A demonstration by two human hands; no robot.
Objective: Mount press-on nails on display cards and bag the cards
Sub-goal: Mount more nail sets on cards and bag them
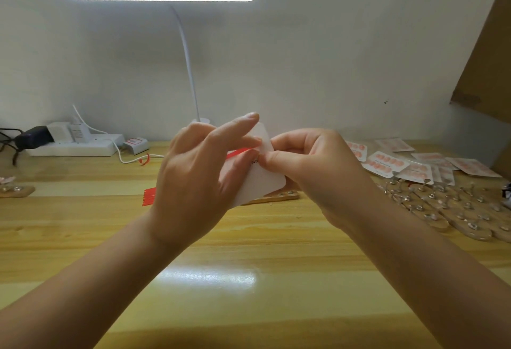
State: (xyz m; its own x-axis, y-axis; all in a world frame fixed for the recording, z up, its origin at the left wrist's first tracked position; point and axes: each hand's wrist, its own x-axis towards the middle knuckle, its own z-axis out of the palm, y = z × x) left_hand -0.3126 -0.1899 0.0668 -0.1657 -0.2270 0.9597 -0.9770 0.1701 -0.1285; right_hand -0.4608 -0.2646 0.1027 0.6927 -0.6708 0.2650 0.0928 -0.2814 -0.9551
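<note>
A white display card [266, 180] with rounded corners is held up above the wooden table, tilted. My left hand [199, 174] grips its left side, fingers curled across the front and index finger raised. A red strip [239, 152] runs across the card under those fingers. My right hand [312, 166] pinches at the card's middle with thumb and fingertips; what it pinches is hidden. Several bagged cards with pink nails [385, 164] lie at the right. More red strips [149, 196] lie on the table, left of the card.
Wooden holders with metal clips [453, 210] crowd the right side, another [279, 197] lies under the card, one more [16, 189] at the left edge. A lamp [190, 72] stands behind. A power strip [74, 146] with plugs sits back left. A brown board [489, 66] leans at right.
</note>
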